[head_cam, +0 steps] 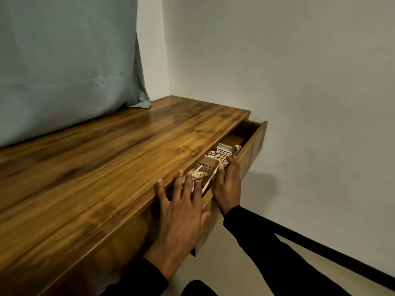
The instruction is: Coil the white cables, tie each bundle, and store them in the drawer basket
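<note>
A wooden drawer (252,146) under the desk top stands partly pulled out. Inside it lie a white lattice basket (224,155) and a smaller white basket (208,165), with white cables (199,175) loosely looped in the near end. My left hand (181,212) hovers with spread, straight fingers over the desk edge and the cables. My right hand (227,186) lies along the drawer's front panel, its fingers reaching over the top rim beside the basket. How its fingers lie inside the drawer is hidden.
The long wooden desk top (106,167) runs to the left, with a grey-blue curtain (68,60) hanging behind it. A white wall (299,82) meets the desk at the right corner. Pale floor and a dark skirting strip (342,259) lie below.
</note>
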